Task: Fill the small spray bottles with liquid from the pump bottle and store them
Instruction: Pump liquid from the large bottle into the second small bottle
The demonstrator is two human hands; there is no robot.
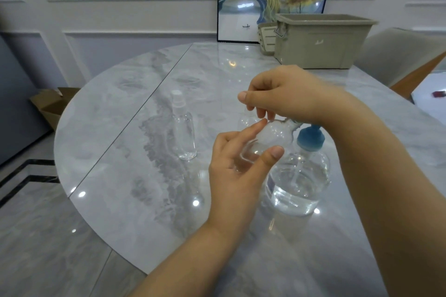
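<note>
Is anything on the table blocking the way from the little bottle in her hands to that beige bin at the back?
Nothing visible does. The small bottle is held above the table by the left hand and right hand. The marble between it and the bin looks bare; the pump bottle sits nearer the person.

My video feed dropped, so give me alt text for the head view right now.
The left hand holds a small clear bottle tilted above a marble table while the right hand pinches at its neck. A blue-capped pump bottle stands just beside it, a capped spray bottle further left, a beige bin behind.
</note>
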